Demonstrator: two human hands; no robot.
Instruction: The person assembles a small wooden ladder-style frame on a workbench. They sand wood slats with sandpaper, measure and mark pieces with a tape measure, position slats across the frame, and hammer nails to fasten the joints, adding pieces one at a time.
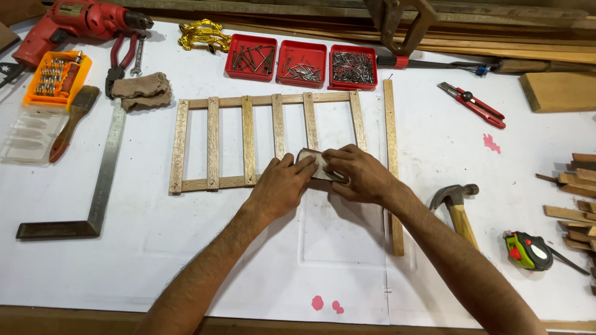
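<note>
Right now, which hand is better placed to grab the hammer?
The right hand. The hammer lies just beside the right forearm, while the left hand is on the far side of the sanding block both hands press on the wooden frame.

Matt bare-wood slatted frame, glossy red plastic trays, steel square, matt white tabletop

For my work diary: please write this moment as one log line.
left hand + right hand: both on small sanding block | block on wooden slat frame | hammer lies right
</note>
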